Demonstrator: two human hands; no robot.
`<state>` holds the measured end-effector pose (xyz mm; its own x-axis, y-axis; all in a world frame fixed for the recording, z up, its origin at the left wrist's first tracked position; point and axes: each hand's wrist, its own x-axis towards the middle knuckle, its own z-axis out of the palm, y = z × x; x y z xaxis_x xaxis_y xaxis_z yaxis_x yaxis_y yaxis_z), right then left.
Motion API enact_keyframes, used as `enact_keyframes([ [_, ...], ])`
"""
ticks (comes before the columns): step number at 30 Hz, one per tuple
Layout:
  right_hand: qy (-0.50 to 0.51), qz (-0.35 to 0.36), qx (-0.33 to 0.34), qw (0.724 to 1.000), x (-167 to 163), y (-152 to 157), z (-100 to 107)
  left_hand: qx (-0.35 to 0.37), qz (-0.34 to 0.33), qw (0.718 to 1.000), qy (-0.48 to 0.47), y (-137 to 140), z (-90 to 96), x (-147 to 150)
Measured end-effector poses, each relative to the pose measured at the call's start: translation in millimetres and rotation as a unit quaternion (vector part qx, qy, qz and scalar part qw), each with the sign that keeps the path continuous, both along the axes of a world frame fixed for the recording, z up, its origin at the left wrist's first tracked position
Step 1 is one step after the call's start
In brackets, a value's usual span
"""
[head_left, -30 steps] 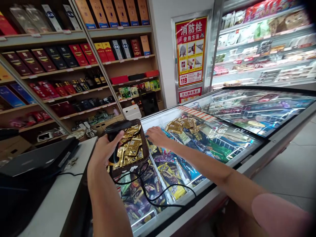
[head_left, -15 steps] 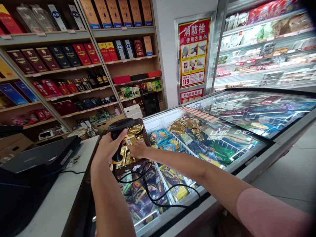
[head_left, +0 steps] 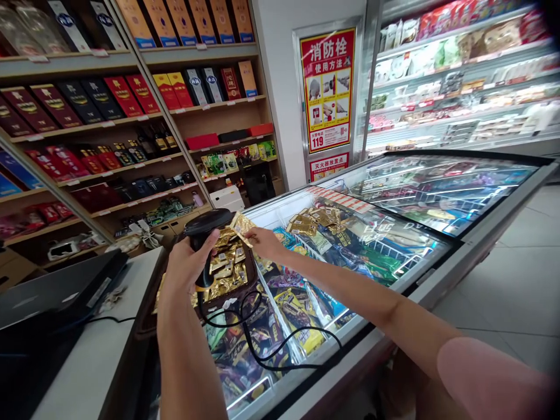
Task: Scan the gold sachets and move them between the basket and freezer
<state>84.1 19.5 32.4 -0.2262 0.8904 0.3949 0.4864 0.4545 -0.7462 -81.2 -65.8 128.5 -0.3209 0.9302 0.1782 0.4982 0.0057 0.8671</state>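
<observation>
One long glass-topped chest freezer with a pale metal rim point(head_left: 490, 224) carries all I have in hand. At its left end, toward the far corner, sits a dark-brown rectangular basket point(head_left: 252, 269), well filled with small shiny gold foil packets point(head_left: 224, 265). Further right, near the freezer's far edge and well apart from the basket, a loose heap of matching gold packets point(head_left: 317, 220) lies on the glass.

My left hand point(head_left: 186, 262) is wrapped around the grip of a black handheld scanner point(head_left: 206, 224), whose rounded head hangs over the basket; its thin black cable point(head_left: 297, 332) loops down to the freezer's near edge. My right hand point(head_left: 266, 242) pinches a single gold foil packet point(head_left: 241, 227), raised above the basket's right edge, just beside the scanner's head; whether the two touch, I cannot tell.

I judge the heap by the far edge to be the share already dealt with, the raised packet the one in progress, and the basketful what is left, so a good part seems undone. I cannot count either lot.
</observation>
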Motion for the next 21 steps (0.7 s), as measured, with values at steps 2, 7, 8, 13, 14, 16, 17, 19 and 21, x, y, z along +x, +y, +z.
enact_keyframes([
  [2,0.022,-0.013,0.016,1.0,34.6,1.0,-4.5,0.043,-0.006,0.998,-0.035,6.7,-5.2,11.0],
  [7,0.062,-0.074,0.057,0.994,102.5,11.0,-36.7,0.038,-0.098,0.991,-0.089,15.9,-17.8,43.7],
  [8,0.072,-0.078,0.049,0.993,110.2,13.4,-43.9,0.024,-0.115,0.989,-0.086,16.9,-20.5,48.7],
  [13,0.126,-0.068,0.015,0.99,127.3,21.2,-60.7,-0.035,-0.142,0.989,-0.011,25.7,-35.2,62.1],
  [14,0.135,-0.073,0.01,0.988,129.2,22.1,-60.6,-0.041,-0.138,0.989,0.01,28.0,-37.9,63.3],
  [16,0.139,-0.093,-0.005,0.986,133.0,24.1,-59.4,-0.047,-0.135,0.989,0.039,32.0,-42.4,65.2],
  [17,0.134,-0.105,-0.014,0.985,134.7,25.3,-59.0,-0.049,-0.137,0.988,0.046,33.5,-44.2,65.8],
  [19,0.115,-0.123,-0.023,0.985,137.1,28.1,-59.6,-0.053,-0.146,0.986,0.056,35.8,-47.0,66.7],
  [21,0.097,-0.128,-0.023,0.987,137.6,30.8,-62.0,-0.056,-0.15,0.985,0.061,37.3,-48.6,66.8],
])
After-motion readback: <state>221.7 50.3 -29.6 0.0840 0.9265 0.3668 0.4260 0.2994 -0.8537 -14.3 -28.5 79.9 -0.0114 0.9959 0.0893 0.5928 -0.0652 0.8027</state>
